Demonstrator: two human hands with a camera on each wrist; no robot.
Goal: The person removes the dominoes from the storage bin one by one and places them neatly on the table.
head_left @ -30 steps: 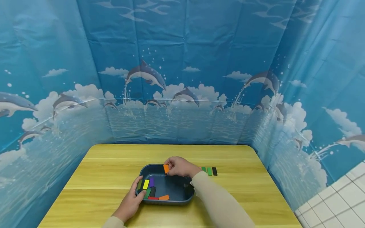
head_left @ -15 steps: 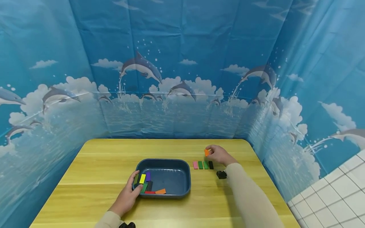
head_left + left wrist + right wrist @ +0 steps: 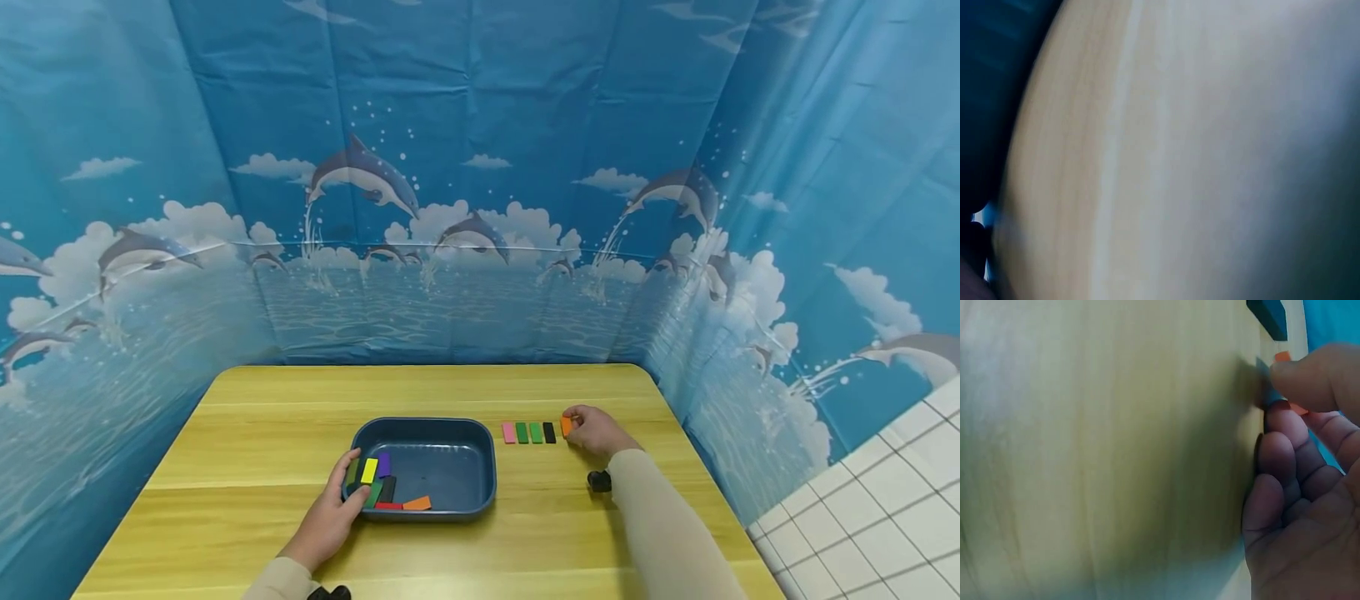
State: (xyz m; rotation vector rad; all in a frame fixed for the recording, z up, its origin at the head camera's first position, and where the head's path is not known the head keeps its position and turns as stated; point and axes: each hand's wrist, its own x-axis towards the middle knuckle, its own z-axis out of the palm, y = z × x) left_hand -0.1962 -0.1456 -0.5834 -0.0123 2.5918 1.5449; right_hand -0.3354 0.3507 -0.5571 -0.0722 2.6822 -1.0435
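Your left hand (image 3: 332, 512) holds the blue tub (image 3: 423, 430) while your right hand (image 3: 599, 432) pinches the orange domino (image 3: 566, 427) just beside the black domino (image 3: 549, 432), which a sideways bump could push crooked

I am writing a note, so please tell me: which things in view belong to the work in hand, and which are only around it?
Seem to belong:
orange block, pinched by the right hand
row of four blocks on the table
blue tray, with the left hand on its rim
coloured blocks inside it

Only around:
dolphin curtain
white tiles
black device by the right wrist
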